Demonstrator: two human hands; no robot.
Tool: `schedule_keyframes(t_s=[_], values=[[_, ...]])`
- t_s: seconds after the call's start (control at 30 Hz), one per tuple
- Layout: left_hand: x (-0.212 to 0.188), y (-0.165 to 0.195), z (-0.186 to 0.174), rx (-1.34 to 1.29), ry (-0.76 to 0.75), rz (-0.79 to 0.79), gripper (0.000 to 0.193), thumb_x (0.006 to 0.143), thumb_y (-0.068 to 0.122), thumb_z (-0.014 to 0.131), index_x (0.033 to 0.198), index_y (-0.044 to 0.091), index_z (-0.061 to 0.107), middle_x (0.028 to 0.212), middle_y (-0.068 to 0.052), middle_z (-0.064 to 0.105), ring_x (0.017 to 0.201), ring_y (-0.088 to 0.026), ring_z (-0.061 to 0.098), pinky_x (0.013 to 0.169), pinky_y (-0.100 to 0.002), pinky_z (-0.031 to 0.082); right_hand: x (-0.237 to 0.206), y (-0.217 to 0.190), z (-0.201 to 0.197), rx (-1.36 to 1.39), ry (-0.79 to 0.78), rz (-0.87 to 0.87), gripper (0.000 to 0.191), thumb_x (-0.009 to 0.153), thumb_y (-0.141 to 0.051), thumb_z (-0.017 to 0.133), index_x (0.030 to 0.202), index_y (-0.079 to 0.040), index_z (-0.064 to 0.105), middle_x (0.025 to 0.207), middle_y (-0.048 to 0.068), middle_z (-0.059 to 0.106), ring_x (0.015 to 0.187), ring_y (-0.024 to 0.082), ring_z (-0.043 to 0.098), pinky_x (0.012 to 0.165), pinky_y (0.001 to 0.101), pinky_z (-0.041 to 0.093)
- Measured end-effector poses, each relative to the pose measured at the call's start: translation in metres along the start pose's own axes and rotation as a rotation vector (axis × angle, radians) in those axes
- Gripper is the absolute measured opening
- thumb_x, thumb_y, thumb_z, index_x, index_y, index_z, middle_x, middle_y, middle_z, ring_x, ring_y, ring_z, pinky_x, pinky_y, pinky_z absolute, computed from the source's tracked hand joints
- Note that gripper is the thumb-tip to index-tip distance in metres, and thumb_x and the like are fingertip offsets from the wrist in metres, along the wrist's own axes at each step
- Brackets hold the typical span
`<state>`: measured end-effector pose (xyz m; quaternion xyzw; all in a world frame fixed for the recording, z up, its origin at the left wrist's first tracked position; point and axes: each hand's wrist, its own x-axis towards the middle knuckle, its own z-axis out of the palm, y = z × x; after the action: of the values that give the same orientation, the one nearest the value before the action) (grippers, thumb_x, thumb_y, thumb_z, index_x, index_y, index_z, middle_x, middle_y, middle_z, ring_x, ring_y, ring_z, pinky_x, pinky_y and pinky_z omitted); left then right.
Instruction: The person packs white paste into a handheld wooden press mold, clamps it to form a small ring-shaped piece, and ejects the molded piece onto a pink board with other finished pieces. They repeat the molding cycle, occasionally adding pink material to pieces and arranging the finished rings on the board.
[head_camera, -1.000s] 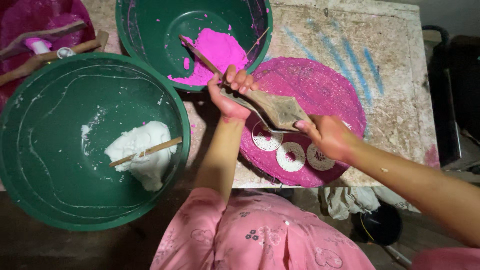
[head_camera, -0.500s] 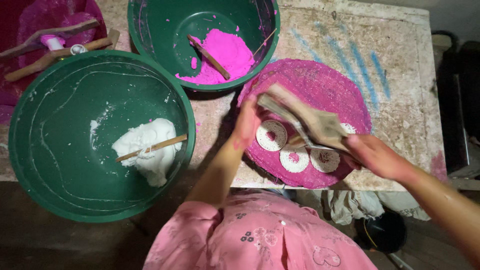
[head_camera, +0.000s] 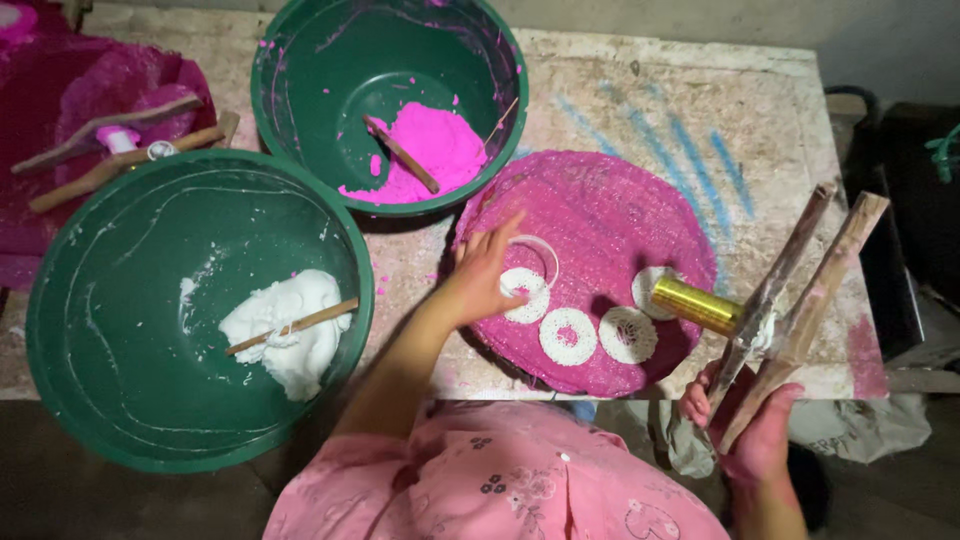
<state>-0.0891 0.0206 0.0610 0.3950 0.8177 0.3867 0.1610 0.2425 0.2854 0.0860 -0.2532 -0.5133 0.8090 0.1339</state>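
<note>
Stained stone worktop (head_camera: 640, 110) in a dim room, streaked blue and dusted pink, against a pale wall.

Two green basins: the large one (head_camera: 120, 370) with white paste (head_camera: 285, 330) and one stick, the smaller one (head_camera: 330, 90) with pink paste (head_camera: 425, 150) and another stick. One round pink woven mat (head_camera: 600, 215) carrying four white rings, the leftmost (head_camera: 524, 294) just under the fingertips; three more alongside, one partly hidden by the gold cylinder. Left hand (head_camera: 485, 275) spread flat and empty on the mat, touching that ring. Right hand (head_camera: 750, 430) closed around a forked wooden tool (head_camera: 800, 290) with a gold cylinder (head_camera: 695, 303) at its head, held above the table's near edge. Two more sticks lying on the pink cloth (head_camera: 60, 90) at far left.
</note>
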Motion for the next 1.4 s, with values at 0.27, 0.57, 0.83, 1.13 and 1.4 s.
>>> schedule_keyframes(t_s=[0.27, 0.57, 0.83, 1.13, 1.4], values=[[0.044, 0.038, -0.017, 0.077, 0.105, 0.325, 0.118, 0.057, 0.045, 0.096, 0.153, 0.008, 0.037, 0.158, -0.018, 0.038, 0.148, -0.039, 0.034, 0.122, -0.053, 0.026, 0.03, 0.013, 0.001, -0.389, 0.03, -0.106, 0.083, 0.092, -0.079, 0.046, 0.099, 0.003, 0.056, 0.072, 0.013, 0.059, 0.064, 0.026, 0.054, 0.061, 0.0395, 0.045], [-0.112, 0.121, -0.1, 0.053, -0.261, 0.455, 0.031, 0.092, 0.024, 0.055, 0.12, 0.015, 0.064, 0.092, -0.015, 0.07, 0.091, -0.034, 0.072, 0.076, -0.045, 0.053, 0.036, -0.111, 0.184, -1.371, -0.835, -1.37, 0.06, 0.087, -0.057, 0.066, 0.101, 0.0, 0.073, 0.077, 0.006, 0.058, 0.073, 0.023, 0.065, 0.063, 0.0395, 0.049], [-0.173, 0.104, -0.132, 0.343, -0.293, 0.175, 0.026, 0.092, 0.03, 0.058, 0.114, 0.02, 0.067, 0.098, -0.013, 0.074, 0.09, -0.035, 0.074, 0.074, -0.048, 0.058, 0.072, -0.135, 0.343, -1.015, -1.898, -0.921, 0.048, 0.097, -0.05, 0.058, 0.088, -0.003, 0.058, 0.08, 0.014, 0.063, 0.074, 0.036, 0.064, 0.062, 0.043, 0.046], [-0.275, 0.076, -0.156, 0.222, -0.081, -0.137, 0.037, 0.091, 0.029, 0.056, 0.126, 0.025, 0.067, 0.081, -0.017, 0.071, 0.077, -0.037, 0.072, 0.071, -0.049, 0.056, 0.088, -0.043, 0.359, -0.925, -2.111, -0.341, 0.037, 0.102, -0.027, 0.06, 0.079, -0.002, 0.043, 0.066, 0.012, 0.041, 0.064, 0.035, 0.059, 0.059, 0.0458, 0.037], [-0.334, -0.018, -0.224, -0.689, 0.14, -0.157, 0.047, 0.085, 0.017, 0.06, 0.131, 0.014, 0.064, 0.113, -0.005, 0.072, 0.098, -0.023, 0.073, 0.077, -0.038, 0.06, 0.109, -0.074, 0.391, -1.162, -1.66, -1.298, 0.038, 0.085, -0.047, 0.073, 0.087, -0.01, 0.062, 0.077, 0.008, 0.059, 0.07, 0.029, 0.063, 0.06, 0.0417, 0.049]])
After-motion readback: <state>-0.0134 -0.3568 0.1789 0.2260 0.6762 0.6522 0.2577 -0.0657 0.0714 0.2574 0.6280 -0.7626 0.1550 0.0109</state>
